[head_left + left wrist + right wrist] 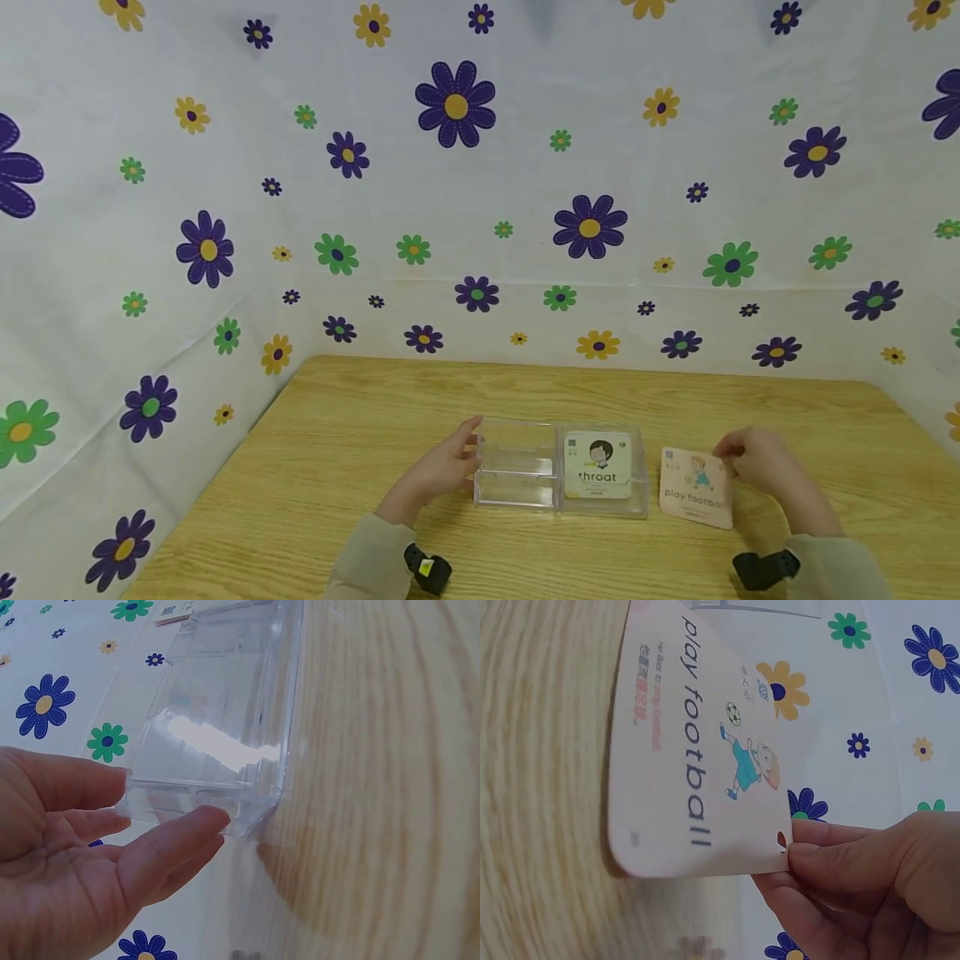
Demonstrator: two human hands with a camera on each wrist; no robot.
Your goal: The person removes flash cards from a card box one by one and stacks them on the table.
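In the head view, a clear plastic box (517,490) with two sections lies on the table. Its right section holds a card (597,462) reading "throat"; the left section shows no cards. My left hand (444,467) touches the left end of the box with fingers spread and fairly straight, and the left wrist view shows the fingertips (214,817) against that end wall. Right of the box, my right hand (765,467) pinches a "play football" card (697,750) by its upper right corner between thumb and fingers. The card's lower edge is close to the table.
The wooden table (337,433) extends around the box on all sides. A white cloth (510,183) printed with flowers stands behind it and along the left and right. Black cameras are strapped to both wrists.
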